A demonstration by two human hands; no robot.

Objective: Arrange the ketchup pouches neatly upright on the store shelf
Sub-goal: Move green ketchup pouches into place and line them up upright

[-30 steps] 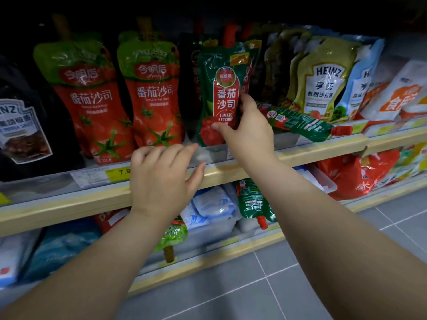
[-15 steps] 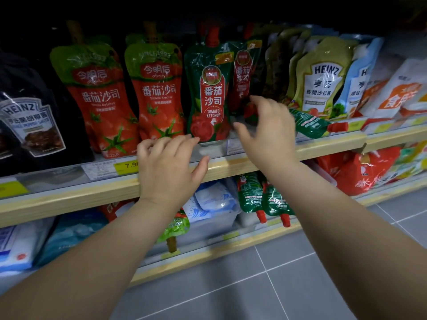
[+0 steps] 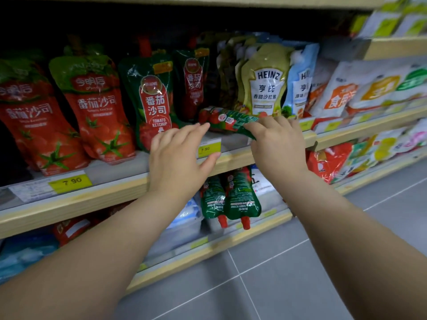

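Note:
A dark green ketchup pouch (image 3: 153,100) stands upright on the shelf (image 3: 120,195), with a second one (image 3: 193,82) upright behind it to the right. Another green ketchup pouch (image 3: 228,120) lies flat on its side at the shelf front. My right hand (image 3: 275,144) is closed on the right end of that lying pouch. My left hand (image 3: 178,160) hovers with spread fingers over the shelf edge, its fingertips close to the lying pouch's left end. Two more green pouches (image 3: 231,199) hang spout-down on the lower shelf.
Two red and green tomato pouches (image 3: 97,107) stand to the left. Heinz salad dressing pouches (image 3: 265,82) stand right behind the lying pouch. White and orange bags (image 3: 346,93) fill the right end. Yellow price tags (image 3: 69,182) line the shelf edge. Grey tiled floor (image 3: 277,285) lies below.
My right hand let go of the upright pouch, moved right and took hold of the lying pouch. The released pouch stays standing. My left hand shifted right along the shelf edge.

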